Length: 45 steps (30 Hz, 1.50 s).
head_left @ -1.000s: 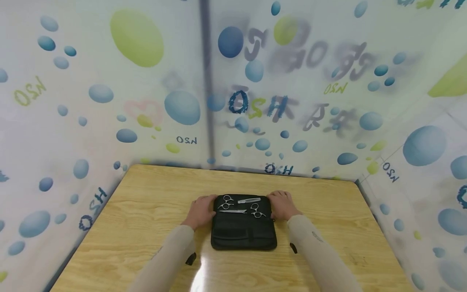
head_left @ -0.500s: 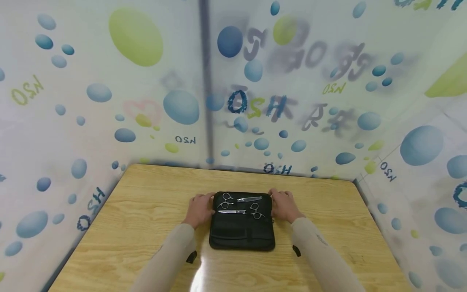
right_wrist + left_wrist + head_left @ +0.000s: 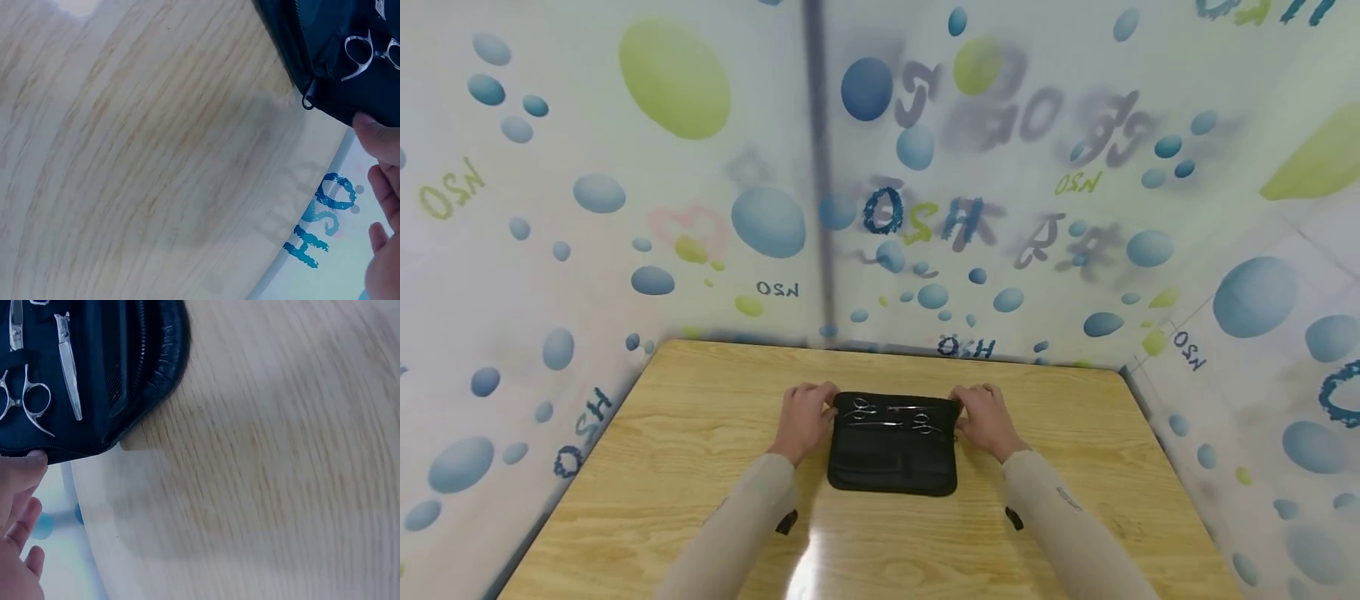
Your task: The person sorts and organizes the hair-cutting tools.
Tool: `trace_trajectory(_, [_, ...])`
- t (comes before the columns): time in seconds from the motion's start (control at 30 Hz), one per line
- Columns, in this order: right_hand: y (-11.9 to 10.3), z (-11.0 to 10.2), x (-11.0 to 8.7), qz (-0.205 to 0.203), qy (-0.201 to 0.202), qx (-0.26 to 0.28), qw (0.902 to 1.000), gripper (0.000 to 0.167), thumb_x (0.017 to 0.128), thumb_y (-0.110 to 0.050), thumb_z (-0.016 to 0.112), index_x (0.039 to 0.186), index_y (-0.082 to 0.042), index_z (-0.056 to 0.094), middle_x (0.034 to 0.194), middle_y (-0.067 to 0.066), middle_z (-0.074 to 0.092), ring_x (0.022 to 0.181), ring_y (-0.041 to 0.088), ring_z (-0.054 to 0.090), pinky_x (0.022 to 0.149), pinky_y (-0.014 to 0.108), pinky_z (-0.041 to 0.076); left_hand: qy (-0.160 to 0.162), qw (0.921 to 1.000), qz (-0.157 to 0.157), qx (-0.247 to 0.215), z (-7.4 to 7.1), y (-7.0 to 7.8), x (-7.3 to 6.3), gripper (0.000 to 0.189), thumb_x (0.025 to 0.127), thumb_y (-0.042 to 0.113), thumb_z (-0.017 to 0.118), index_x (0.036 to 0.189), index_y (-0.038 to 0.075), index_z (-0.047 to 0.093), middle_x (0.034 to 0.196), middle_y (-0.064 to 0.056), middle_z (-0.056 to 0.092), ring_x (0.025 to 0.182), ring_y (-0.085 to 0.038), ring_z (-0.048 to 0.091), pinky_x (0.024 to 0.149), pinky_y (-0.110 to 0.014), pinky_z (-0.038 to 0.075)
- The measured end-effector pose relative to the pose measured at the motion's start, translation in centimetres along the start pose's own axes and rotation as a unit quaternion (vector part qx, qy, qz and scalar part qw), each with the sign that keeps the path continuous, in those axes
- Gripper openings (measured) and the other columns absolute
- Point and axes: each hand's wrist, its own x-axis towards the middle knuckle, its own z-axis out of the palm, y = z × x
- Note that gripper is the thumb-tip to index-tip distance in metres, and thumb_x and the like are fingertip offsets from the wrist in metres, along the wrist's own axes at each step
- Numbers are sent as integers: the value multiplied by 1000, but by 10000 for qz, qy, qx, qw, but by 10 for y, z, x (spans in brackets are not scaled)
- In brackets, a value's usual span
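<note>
A black zippered scissors case point(image 3: 891, 467) lies unfolded on the table, its far flap tilted up from the wood. Two pairs of silver scissors point(image 3: 69, 365) are fastened on that flap, pointing opposite ways. My left hand point(image 3: 802, 418) pinches the flap's far left corner, thumb on the inner face. At the far right corner my right hand point(image 3: 987, 419) does the same, its thumb point(image 3: 375, 137) over the edge. Both hands' other fingers hang loosely curled behind the flap. A dark comb point(image 3: 113, 369) shows in a slot beside the scissors in the left wrist view.
The wooden table point(image 3: 715, 392) meets a wall point(image 3: 760, 150) printed with blue and green drops at its far edge. A small zip pull point(image 3: 308, 101) sticks out from the case's right side.
Both hands have raised the far flap of the scissors case from nearly flat to a tilt, so the scissors look foreshortened. The case's near edge has shifted slightly away from me.
</note>
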Motion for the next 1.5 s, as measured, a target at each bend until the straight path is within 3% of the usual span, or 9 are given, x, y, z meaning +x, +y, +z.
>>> trace_trajectory(0.13, [1, 0, -6, -257, 120, 52, 9996, 22, 77, -9, 82, 91, -17, 67, 88, -3, 72, 94, 21, 61, 107, 51, 35, 37, 9992, 409, 13, -2, -5, -4, 16, 84, 11, 75, 97, 18, 68, 94, 1, 74, 107, -29, 63, 102, -55, 40])
trace_trajectory(0.3, [-1, 0, -17, -736, 192, 121, 9970, 25, 76, 0, 80, 84, -19, 67, 84, -6, 71, 91, 18, 61, 105, 52, 36, -146, 9962, 841, -146, -6, -12, -15, 15, 82, 10, 78, 87, 20, 67, 90, 5, 73, 105, -29, 64, 99, -55, 41])
trace_trajectory(0.53, [-6, 2, -34, -1183, 198, -391, 9920, 26, 78, 5, 72, 86, -20, 68, 86, -6, 70, 92, 18, 62, 102, 50, 40, -476, 9903, 1301, 37, -10, -13, -31, 20, 79, 7, 79, 87, 20, 67, 93, 5, 71, 106, -27, 62, 100, -54, 43])
trace_trajectory(0.93, [-3, 18, -53, -1817, 554, -841, 9782, 24, 86, 4, 61, 90, -19, 67, 93, -5, 69, 94, 18, 61, 100, 44, 43, 156, 9720, 2262, 625, -3, -16, -56, 22, 82, -1, 67, 83, 21, 66, 92, 6, 70, 97, -18, 63, 91, -45, 49])
trace_trajectory(1.13, [-1, 23, -61, -2015, 771, -844, 9728, 23, 85, 2, 61, 90, -20, 66, 93, -5, 68, 92, 18, 60, 96, 45, 45, -38, 9713, 2295, 625, -3, -17, -65, 19, 84, 4, 71, 86, 23, 66, 97, 6, 69, 101, -17, 63, 94, -46, 48])
trace_trajectory(1.23, [1, 23, -63, -1925, 622, -771, 9763, 21, 88, 0, 61, 93, -20, 66, 95, -5, 68, 94, 18, 61, 96, 45, 44, -165, 9725, 2231, 649, -3, -16, -67, 21, 84, 3, 72, 87, 23, 66, 99, 5, 68, 102, -18, 62, 95, -47, 48])
trace_trajectory(1.37, [3, 18, -61, -1241, 343, -509, 9904, 17, 88, -7, 68, 100, -19, 68, 96, -4, 70, 98, 19, 62, 98, 46, 43, -393, 9768, 2007, 633, -6, -11, -67, 16, 88, 16, 71, 103, 21, 67, 112, 3, 67, 110, -19, 61, 98, -48, 46])
trace_trajectory(1.5, [5, 14, -56, -408, 161, -410, 9982, 21, 84, -16, 76, 104, -18, 70, 96, -3, 70, 97, 20, 63, 99, 47, 43, -1024, 9758, 1833, 609, -9, -2, -66, 60, 87, 49, 69, 137, 20, 54, 138, -4, 56, 128, -26, 52, 105, -52, 39])
